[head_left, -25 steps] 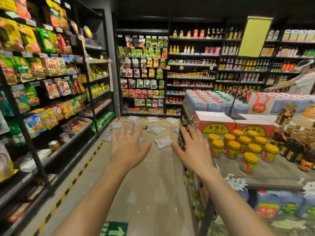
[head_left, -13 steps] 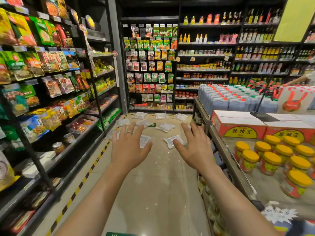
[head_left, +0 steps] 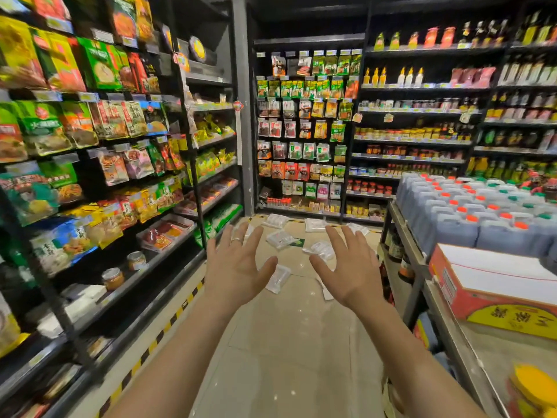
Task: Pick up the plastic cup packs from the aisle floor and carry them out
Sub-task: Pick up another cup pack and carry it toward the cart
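Several clear plastic cup packs lie scattered on the beige tiled aisle floor ahead. The nearest pack (head_left: 278, 279) shows between my hands; others lie farther back, one in mid-aisle (head_left: 280, 238), one by the far shelf (head_left: 275, 221) and one partly behind my right fingers (head_left: 322, 248). My left hand (head_left: 235, 267), with a ring on one finger, and my right hand (head_left: 351, 268) are both stretched forward in the air, fingers spread, holding nothing and touching no pack.
Tall snack shelves (head_left: 90, 176) line the left, edged by a yellow-black floor stripe (head_left: 168, 324). A display table (head_left: 428, 285) on the right carries blue jugs (head_left: 470, 215) and a red carton (head_left: 494, 285). Sauce shelves (head_left: 416, 131) close the aisle's far end.
The view has advanced down the aisle and turned left; the packs are nearer and larger. Both hands stay raised and spread. The yellow-lidded jars have slid out to the lower right.
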The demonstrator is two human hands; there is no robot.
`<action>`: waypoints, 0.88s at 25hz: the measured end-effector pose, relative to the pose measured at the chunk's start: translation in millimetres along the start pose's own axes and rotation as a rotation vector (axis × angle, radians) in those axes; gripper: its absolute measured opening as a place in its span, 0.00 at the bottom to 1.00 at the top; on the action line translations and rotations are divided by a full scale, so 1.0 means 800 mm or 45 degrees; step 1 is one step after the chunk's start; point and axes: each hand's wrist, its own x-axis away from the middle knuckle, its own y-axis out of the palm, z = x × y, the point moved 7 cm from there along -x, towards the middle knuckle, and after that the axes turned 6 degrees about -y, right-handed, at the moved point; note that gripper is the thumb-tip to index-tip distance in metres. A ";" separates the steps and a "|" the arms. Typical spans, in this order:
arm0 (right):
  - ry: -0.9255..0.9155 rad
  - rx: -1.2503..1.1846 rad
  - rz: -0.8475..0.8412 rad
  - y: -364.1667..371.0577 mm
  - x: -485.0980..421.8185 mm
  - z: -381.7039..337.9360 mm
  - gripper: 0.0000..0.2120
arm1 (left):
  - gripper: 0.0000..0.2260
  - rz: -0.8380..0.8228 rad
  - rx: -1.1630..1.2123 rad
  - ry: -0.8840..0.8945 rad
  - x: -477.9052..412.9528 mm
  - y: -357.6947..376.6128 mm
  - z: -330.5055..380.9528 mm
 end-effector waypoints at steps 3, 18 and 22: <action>-0.015 -0.003 -0.020 0.026 -0.051 0.020 0.33 | 0.31 -0.012 -0.013 0.007 -0.043 0.029 0.012; 0.016 0.075 0.009 0.197 -0.377 0.045 0.33 | 0.31 -0.019 0.055 0.041 -0.388 0.206 -0.051; 0.051 0.083 0.025 0.249 -0.498 0.019 0.33 | 0.31 -0.013 0.042 0.091 -0.516 0.246 -0.091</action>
